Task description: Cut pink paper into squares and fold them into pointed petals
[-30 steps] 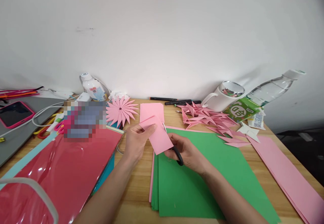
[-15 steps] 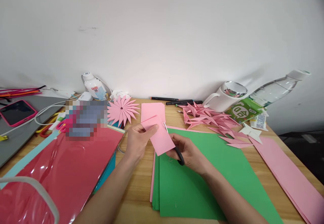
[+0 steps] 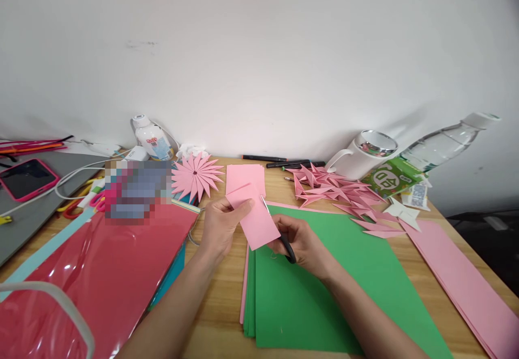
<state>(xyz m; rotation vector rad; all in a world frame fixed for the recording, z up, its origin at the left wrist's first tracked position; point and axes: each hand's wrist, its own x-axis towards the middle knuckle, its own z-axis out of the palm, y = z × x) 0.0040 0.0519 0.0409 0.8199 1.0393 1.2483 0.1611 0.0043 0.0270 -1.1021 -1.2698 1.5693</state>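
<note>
Between the thumb and fingers of my left hand (image 3: 221,224) is a small rectangle of pink paper (image 3: 259,224), tilted above the table. My right hand (image 3: 298,240) grips scissors (image 3: 288,249) by their black handle. One silver blade shows along the paper's right edge; the other blade is hidden, probably behind the paper. Just beyond lies a stack of pink paper pieces (image 3: 245,178). Green paper sheets (image 3: 324,299) lie under my right hand and forearm. A pink paper pinwheel-like flower (image 3: 195,174) rests to the left, and folded pink paper pieces (image 3: 336,186) are heaped to the right.
A white mug (image 3: 359,153), a clear bottle (image 3: 441,143) and a green packet (image 3: 389,177) stand at the back right. Black pens (image 3: 294,164) lie near the wall. Pink strips (image 3: 462,278) are at right, a red plastic-wrapped pack (image 3: 109,261) at left, and a phone (image 3: 28,179) beyond.
Almost nothing differs. The paper and scissors have shifted very slightly, while both hands keep their hold.
</note>
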